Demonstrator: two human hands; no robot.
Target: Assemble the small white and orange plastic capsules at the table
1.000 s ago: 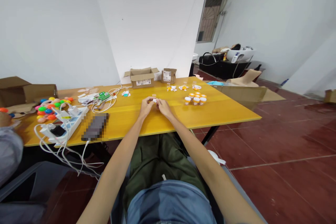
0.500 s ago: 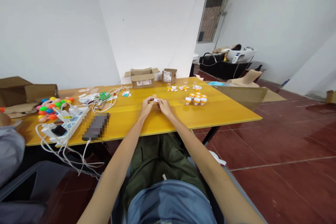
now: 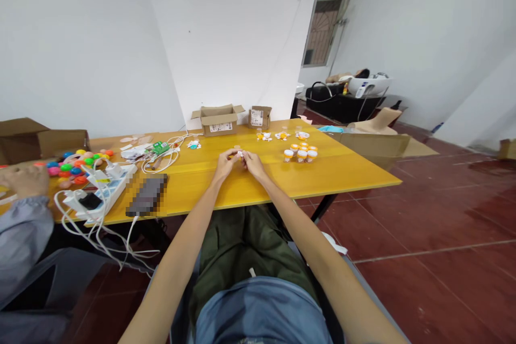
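My left hand [image 3: 224, 163] and my right hand [image 3: 252, 162] meet over the middle of the yellow table [image 3: 342, 169]. Both pinch a small white piece [image 3: 239, 155] between their fingertips; its shape is too small to make out. Just right of my hands stands a cluster of small white jars with orange lids [image 3: 300, 152]. Behind them lie several small white and orange toy parts [image 3: 281, 135].
Two open cardboard boxes [image 3: 218, 119] stand at the table's far edge. At the left are a white power strip with cables [image 3: 105, 186], a dark phone [image 3: 147, 195], coloured balls [image 3: 71, 165] and another person's hand [image 3: 24, 181]. A red tiled floor [image 3: 423, 226] lies to the right.
My hands stay together on the small piece with barely any shift. The other person's hand and sleeve have moved into view at the left, toward the coloured balls.
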